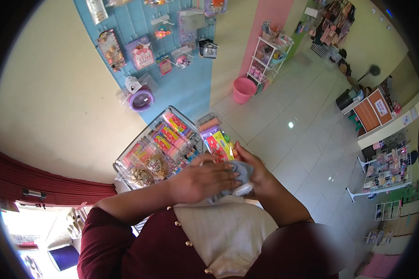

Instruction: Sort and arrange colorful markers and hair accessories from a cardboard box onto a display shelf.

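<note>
My right hand (255, 167) holds a clear plastic pack (218, 141) of colourful rolled pieces with a red and yellow label, upright in front of my chest. A grey cloth (242, 171) is bunched over the pack's lower end. My left hand (199, 178) lies flat on the cloth, its fingers spread over it and pressing it against the pack. Just left of the hands stands a wire mesh basket (124, 157), filled with similar labelled packs (169, 136) and clear bags of beige coiled items (156, 164).
Hanging goods cover a blue wall grid (143, 31) above the basket. A pink bin (244, 90) and a white shelf rack (265, 59) stand by the wall. On the right are a counter (373, 108) and a display rack (387, 171); a red folding door (56, 178) is at left.
</note>
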`<state>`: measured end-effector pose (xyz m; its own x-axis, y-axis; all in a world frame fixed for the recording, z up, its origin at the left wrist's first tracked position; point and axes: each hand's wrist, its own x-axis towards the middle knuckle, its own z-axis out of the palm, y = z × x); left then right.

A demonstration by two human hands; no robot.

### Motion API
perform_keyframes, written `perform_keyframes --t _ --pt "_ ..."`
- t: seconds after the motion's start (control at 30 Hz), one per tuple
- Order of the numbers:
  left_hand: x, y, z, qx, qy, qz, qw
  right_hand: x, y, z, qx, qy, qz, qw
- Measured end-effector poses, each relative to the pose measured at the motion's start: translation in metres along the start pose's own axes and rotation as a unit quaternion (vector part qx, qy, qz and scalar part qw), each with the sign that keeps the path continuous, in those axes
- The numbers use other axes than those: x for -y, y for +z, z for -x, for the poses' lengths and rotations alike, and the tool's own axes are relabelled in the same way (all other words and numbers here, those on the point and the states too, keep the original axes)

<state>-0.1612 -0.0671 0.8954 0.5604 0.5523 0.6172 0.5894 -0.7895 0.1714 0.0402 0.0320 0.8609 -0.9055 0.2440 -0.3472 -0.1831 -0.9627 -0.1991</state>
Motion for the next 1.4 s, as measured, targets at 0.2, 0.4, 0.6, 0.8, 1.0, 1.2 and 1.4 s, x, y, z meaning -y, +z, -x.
perform_keyframes --t 0.2,0.4,0.6,0.8,1.0,1.2,1.4 --pt "0.014 -0.035 0.015 -0.123 -0.206 -0.056 0.969 -0.013 0.021 -0.008 -0.022 -0.024 0.179 0.983" --pt "-0.016 -0.029 0.016 -0.035 -0.023 0.005 0.999 -0.01 0.029 -0.023 0.183 0.065 0.028 0.981" --pt "0.012 -0.045 0.03 -0.135 -0.191 -0.058 0.97 -0.017 0.023 -0.015 -0.044 -0.078 0.28 0.956" --pt "-0.011 -0.053 0.007 -0.1 -0.053 -0.054 0.992 -0.013 0.033 -0.004 -0.001 -0.069 0.226 0.972" --pt "0.031 -0.1 0.013 -0.312 -0.366 0.163 0.861 -0.01 0.033 0.002 0.054 -0.312 0.59 0.743" --pt "0.025 -0.095 0.006 -0.13 -0.308 0.17 0.927 -0.018 0.025 0.007 0.125 -0.314 0.636 0.694" --pt "0.021 -0.078 -0.005 -0.272 -0.146 0.171 0.936 -0.03 0.021 0.007 0.08 -0.299 0.562 0.767"
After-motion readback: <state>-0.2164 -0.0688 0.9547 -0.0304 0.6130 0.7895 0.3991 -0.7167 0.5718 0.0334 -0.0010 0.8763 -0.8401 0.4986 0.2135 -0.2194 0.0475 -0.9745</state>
